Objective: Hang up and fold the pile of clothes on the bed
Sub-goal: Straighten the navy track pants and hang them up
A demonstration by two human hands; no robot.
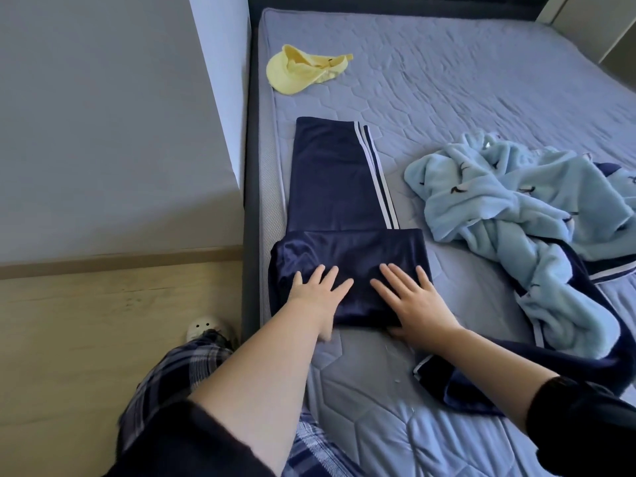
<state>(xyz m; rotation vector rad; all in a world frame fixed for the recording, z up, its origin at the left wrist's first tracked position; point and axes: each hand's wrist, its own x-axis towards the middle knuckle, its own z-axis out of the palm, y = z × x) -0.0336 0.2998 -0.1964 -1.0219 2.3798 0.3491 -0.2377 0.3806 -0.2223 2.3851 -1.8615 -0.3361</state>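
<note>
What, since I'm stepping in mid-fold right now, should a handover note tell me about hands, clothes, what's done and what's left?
Left hand and right hand: both flat, fingers straight, pressing the folded near end of the navy track pants.
Pants lie along the mattress left edge, folded over once.
Light blue fleece garment lies crumpled on the right, tangled with a second navy garment. Yellow cap sits further up the bed.
Done: first fold.
Left: finish the pants, then the fleece, the second navy garment and the cap.

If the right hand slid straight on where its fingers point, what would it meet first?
More of the navy trousers it presses: the right hand would reach their striped leg, probably.
</note>
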